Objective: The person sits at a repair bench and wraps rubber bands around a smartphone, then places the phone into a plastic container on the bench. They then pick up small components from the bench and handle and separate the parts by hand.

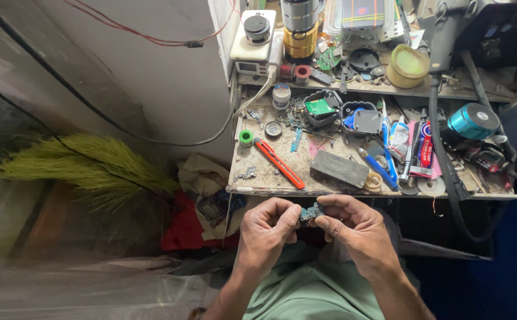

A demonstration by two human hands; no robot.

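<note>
Both of my hands hold a small blue-green circuit board (311,212) just in front of the workbench's near edge, above my lap. My left hand (267,228) pinches the board's left end between thumb and fingers. My right hand (353,225) grips its right end with the thumb on top. Most of the board is hidden by my fingers.
The cluttered workbench (258,185) carries an orange utility knife (279,163), a grey block (339,168), glue tubes (422,151), a teal round speaker (472,121), an open black casing with a green board (320,107) and a yellow tub (408,64). A green broom (75,163) lies at the left.
</note>
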